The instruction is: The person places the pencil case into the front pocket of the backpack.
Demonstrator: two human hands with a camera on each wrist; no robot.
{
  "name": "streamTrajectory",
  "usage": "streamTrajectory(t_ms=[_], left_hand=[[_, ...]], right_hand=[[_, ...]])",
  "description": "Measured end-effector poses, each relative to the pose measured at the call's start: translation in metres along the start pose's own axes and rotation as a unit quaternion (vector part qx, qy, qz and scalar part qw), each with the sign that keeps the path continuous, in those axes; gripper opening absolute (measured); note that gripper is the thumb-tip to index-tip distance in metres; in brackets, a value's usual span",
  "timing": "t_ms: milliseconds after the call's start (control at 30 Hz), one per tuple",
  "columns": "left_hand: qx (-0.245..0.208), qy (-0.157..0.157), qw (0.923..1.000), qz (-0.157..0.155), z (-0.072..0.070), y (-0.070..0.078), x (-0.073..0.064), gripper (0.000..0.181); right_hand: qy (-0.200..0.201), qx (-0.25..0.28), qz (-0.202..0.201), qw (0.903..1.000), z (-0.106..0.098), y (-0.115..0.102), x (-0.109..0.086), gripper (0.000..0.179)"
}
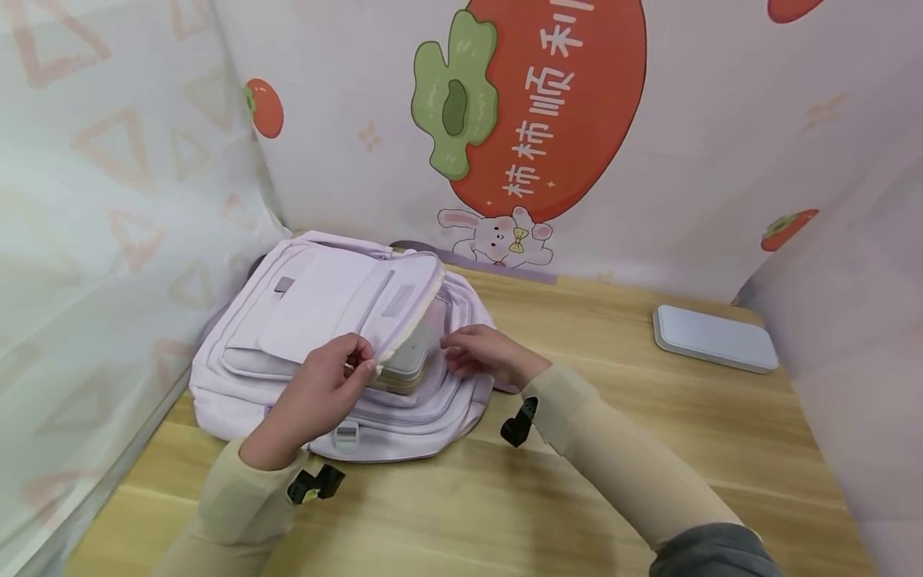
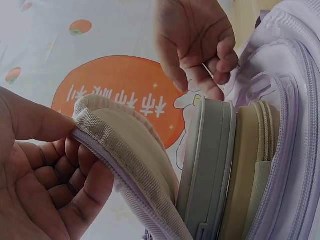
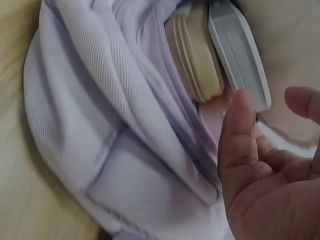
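A pale lilac backpack (image 1: 216, 393) lies on its back with its front compartment unzipped. My left hand (image 1: 324, 393) pinches the zippered edge of the front flap (image 2: 130, 150) between thumb and fingers, lifting it away from the opening. Inside stand a grey hard case (image 2: 207, 165) and, beside it, a tan zippered case (image 2: 245, 170). Part of something pink (image 3: 215, 112) shows next to them. At the right side of the opening is my right hand (image 1: 486, 353), fingers loosely bent and nothing in its grasp, close to the end of the grey case.
A light grey-blue flat case (image 1: 715, 338) lies at the right rear of the wooden table (image 1: 433, 521). Printed cloth walls (image 1: 324, 160) stand behind and on both sides. A buckle (image 1: 347, 435) sits at the backpack's near edge.
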State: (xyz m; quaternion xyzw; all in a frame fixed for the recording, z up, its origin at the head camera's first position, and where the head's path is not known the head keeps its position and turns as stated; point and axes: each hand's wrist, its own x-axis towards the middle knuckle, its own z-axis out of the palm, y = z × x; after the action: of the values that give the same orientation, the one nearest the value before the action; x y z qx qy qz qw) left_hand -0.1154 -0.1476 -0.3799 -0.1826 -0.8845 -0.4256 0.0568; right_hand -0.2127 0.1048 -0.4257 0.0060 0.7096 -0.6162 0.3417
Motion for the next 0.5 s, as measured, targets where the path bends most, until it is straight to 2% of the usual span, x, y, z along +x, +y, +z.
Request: streamTrajectory(t_ms=[267, 500], left_hand=[[-0.001, -0.007, 0.9999, -0.009, 0.001, 0.001, -0.007, 0.014], [0.002, 0.005, 1.0000, 0.006, 0.000, 0.006, -0.007, 0.013]], right_hand=[[-0.006, -0.044, -0.004, 0.9990, -0.028, 0.009, -0.016, 0.029], [0.007, -0.079, -0.011, 0.9968, -0.065, 0.013, -0.028, 0.032]])
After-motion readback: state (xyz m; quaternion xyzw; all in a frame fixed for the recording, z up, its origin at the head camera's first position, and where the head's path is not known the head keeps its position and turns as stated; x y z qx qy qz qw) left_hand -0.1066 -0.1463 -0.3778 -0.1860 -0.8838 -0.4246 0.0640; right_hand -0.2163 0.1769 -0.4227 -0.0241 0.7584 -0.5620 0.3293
